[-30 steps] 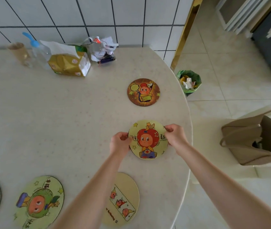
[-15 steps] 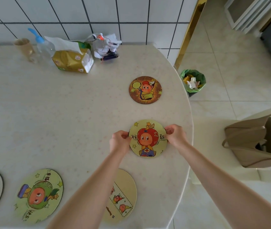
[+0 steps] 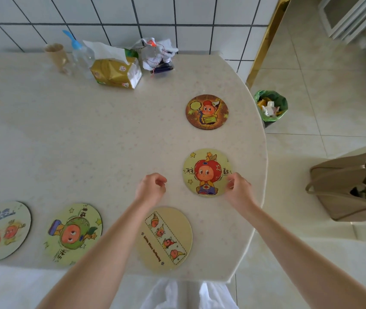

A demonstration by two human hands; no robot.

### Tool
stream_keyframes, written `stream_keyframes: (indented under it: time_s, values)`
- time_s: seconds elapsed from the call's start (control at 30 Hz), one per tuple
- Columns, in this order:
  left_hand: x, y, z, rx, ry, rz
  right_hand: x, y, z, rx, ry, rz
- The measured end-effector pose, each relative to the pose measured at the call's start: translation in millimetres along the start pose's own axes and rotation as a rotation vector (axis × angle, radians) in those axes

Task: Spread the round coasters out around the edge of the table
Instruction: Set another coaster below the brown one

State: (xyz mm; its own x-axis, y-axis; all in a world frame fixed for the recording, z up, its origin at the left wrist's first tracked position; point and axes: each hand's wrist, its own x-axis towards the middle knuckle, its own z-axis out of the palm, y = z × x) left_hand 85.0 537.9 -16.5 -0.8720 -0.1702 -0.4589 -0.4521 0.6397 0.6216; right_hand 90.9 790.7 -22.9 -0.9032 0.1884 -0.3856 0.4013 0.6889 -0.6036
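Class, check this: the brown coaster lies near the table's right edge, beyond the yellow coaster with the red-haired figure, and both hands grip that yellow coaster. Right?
One error: neither hand grips it. In the head view the left hand hangs apart from the yellow coaster, and the right hand sits at its rim, holding nothing. The brown coaster lies as stated.

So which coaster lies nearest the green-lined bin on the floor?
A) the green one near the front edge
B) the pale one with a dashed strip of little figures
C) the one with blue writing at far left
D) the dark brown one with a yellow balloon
D: the dark brown coaster lies by the table's right edge, with the bin on the floor just past that edge; the others lie farther off.
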Motion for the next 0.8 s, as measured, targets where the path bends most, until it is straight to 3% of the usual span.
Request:
stream_keyframes:
  time_s: [0.1,0.27,0.57,0.7,0.8]
  values:
    - [-21.1,-25.2,-5.0,0.150,-0.095,0.093,-42.7,0.8,23.6,0.046,-0.073,0.042]
    - [-53.9,-60.3,-8.4,0.219,-0.096,0.185,-118.9,2.5,75.4,0.073,-0.123,0.105]
    - [-88.8,-101.9,-28.8,0.133,-0.299,0.228,-194.8,-18.2,129.9,0.271,0.089,0.325]
    - [-86.0,-100.8,-30.2,0.048,-0.305,0.181,-199.4,-26.7,133.1,0.505,0.105,0.559]
    - [-81.4,-97.8,-27.7,0.045,-0.279,0.133,-200.7,-32.0,134.7,0.555,0.155,0.606]
